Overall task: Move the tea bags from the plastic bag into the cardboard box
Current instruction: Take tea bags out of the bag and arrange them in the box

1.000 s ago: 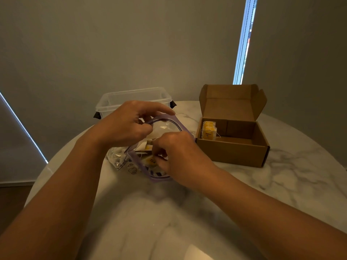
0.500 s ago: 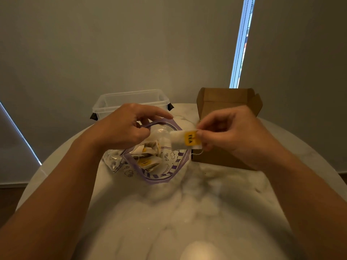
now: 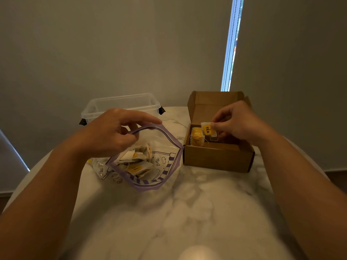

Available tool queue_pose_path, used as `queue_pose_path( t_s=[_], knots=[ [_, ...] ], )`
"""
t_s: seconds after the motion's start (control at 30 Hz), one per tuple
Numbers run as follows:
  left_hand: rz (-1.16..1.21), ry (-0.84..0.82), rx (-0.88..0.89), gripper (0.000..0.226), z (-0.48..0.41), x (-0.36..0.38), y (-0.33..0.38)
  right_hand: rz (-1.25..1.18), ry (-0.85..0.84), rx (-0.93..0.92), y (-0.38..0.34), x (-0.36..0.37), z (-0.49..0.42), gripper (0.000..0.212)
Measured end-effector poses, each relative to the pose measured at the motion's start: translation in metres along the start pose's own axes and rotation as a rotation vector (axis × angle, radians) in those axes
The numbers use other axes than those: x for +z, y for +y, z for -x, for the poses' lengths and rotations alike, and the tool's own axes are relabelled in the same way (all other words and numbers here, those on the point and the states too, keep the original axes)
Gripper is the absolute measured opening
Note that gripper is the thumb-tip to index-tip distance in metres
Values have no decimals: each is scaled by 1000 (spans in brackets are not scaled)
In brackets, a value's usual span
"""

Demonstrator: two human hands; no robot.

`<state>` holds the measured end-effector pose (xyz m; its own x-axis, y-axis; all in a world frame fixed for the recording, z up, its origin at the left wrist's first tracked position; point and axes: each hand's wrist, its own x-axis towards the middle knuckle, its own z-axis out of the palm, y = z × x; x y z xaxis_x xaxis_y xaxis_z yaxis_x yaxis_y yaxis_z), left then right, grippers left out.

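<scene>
A clear plastic bag (image 3: 165, 162) with a purple zip rim lies open on the table, several tea bags (image 3: 136, 167) inside it. My left hand (image 3: 112, 131) pinches the bag's upper rim and holds the mouth open. To its right stands an open cardboard box (image 3: 217, 158), lid flap up, with a short row of yellow-tagged tea bags (image 3: 197, 138) upright at its left end. My right hand (image 3: 236, 122) is over the box and pinches one white tea bag (image 3: 206, 128) with a yellow "TEA" label, just above that row.
A clear plastic tub (image 3: 120, 106) with black clips stands behind the bag, near the table's far edge. The round marble table (image 3: 187, 212) curves away on both sides. Grey blinds hang behind, with a bright gap above the box.
My right hand pulled one tea bag out of the plastic bag and carried it rightward to just above the row inside the box. My left hand kept hold of the bag's rim.
</scene>
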<state>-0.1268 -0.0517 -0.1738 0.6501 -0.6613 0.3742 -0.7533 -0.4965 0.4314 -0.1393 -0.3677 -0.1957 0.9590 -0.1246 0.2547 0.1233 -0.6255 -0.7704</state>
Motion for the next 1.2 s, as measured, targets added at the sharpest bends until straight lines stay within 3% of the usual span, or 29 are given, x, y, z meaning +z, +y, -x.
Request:
queue_pose_path(
  t_s=[0.33,0.57,0.93,1.03,1.2],
  knots=[
    [0,-7,18,61,1,1,-1,265,-154,-174,-7,5,-7,13],
    [-4,8,43,60,1,1,1,286,46,-183,-2,5,-15,11],
    [-15,-12,35,60,1,1,5,486,-192,-167,-5,28,-31,13],
    [-5,-7,32,60,2,1,6,542,-150,-204,-2,41,-36,15],
    [2,-4,25,61,1,1,2,608,79,-209,3,42,-39,11]
  ],
)
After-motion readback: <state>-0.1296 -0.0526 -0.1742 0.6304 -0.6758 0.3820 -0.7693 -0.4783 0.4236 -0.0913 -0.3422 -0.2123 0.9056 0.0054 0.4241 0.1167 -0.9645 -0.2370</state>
